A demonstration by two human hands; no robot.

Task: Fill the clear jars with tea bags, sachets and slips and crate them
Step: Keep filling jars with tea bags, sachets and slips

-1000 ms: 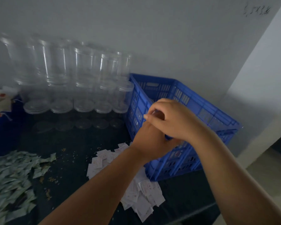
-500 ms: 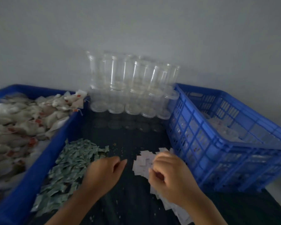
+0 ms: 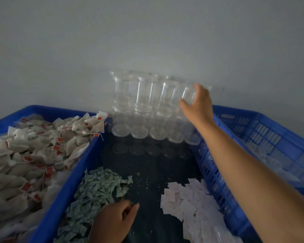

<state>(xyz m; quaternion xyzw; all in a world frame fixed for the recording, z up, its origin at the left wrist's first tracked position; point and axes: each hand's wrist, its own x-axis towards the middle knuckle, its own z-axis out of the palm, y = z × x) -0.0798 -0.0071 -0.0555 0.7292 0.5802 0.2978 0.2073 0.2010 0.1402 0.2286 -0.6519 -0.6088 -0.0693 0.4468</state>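
Observation:
Clear jars (image 3: 144, 106) stand stacked in two rows against the back wall. My right hand (image 3: 198, 104) is stretched out to the rightmost upper jar (image 3: 189, 95), its fingers wrapped around the jar's side. My left hand (image 3: 116, 223) rests at the near edge of a heap of small green sachets (image 3: 96, 192), fingers curled and pinching at them; whether a sachet is between them is unclear. White slips with red print (image 3: 188, 202) lie in a heap on the dark table. Tea bags with red tags (image 3: 33, 155) fill the blue crate on the left (image 3: 74, 179).
A second blue crate (image 3: 218, 174) stands on the right, holding pale items I cannot make out. Loose lids (image 3: 135, 149) lie on the dark table in front of the jars. Crumbs are scattered between the two heaps. A grey wall closes the back.
My view swung left from the right crate to the table. My right hand rose from the slips to the top right jar. My left hand dropped to the sachet heap.

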